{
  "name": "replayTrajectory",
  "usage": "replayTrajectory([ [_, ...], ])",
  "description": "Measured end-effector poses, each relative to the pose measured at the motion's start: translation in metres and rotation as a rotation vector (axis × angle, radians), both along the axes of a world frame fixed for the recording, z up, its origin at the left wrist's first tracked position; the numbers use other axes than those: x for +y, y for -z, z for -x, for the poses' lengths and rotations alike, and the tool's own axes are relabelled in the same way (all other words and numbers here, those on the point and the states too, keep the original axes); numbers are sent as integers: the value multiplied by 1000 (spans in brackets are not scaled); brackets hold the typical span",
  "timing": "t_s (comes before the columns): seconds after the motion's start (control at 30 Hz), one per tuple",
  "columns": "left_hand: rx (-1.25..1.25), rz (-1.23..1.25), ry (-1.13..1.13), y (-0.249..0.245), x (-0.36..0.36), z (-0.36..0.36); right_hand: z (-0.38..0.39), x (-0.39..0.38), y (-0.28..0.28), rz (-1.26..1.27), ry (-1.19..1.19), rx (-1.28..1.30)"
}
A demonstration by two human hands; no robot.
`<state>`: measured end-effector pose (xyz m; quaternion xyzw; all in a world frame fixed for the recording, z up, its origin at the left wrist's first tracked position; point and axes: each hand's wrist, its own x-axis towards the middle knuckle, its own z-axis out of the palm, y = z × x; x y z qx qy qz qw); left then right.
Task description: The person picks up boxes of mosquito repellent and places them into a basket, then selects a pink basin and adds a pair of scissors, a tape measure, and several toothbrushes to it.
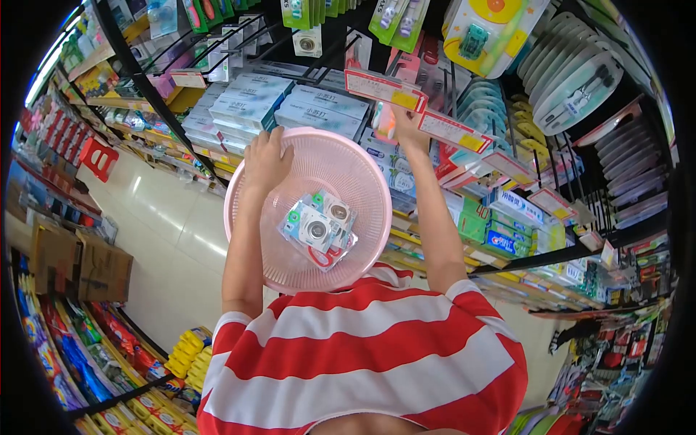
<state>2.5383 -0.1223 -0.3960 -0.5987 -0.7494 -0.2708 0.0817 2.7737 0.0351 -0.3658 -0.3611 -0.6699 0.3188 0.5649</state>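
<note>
This is a shop aisle with a pale tiled floor (167, 232) and full shelves on both sides. A person in a red and white striped shirt (362, 362) stands close to one shelf.

The left hand (267, 163) holds a pink basket (355, 174) by its far rim. The fingers (262, 145) are curled tight over the edge. The basket is held up in front of the chest, near the shelf. In the middle of it lie a few clear packs (317, 228) with small round things inside.

The right hand (406, 127) is stretched up to the shelf. It touches a small pack (385, 119) just under the red and yellow price tags (384, 88). The tags hide part of its fingers, so I cannot tell if they pinch the pack or just touch it.

Light blue boxes (290, 105) are stacked on the shelf behind the basket. Brown cardboard boxes (80, 264) sit on the floor to the left.
</note>
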Motion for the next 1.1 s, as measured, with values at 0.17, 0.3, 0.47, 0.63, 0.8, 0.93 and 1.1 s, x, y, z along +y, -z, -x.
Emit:
replayTrajectory([
  [0.17, 19, -1, -56, 2, -4, -20, -18, -28, -15, 117, -157, 108],
  [0.3, 33, -9, -80, 2, -6, -24, -30, -28, -16, -33, -212, 1],
  [0.47, 42, -21, -104, 2, -5, -27, -43, -47, -23, 174, -368, 150],
  [0.63, 31, -39, -115, 6, -11, -28, -46, -60, -16, 233, -680, 364],
  [0.8, 38, 11, -113, 2, -18, -33, -38, -80, -24, 357, -799, 476],
  [0.93, 42, -3, -95, 2, -21, -39, -27, -84, -25, 311, -858, 458],
  [1.1, 44, -17, -91, 7, -29, -37, -28, -96, -20, 329, -986, 187],
])
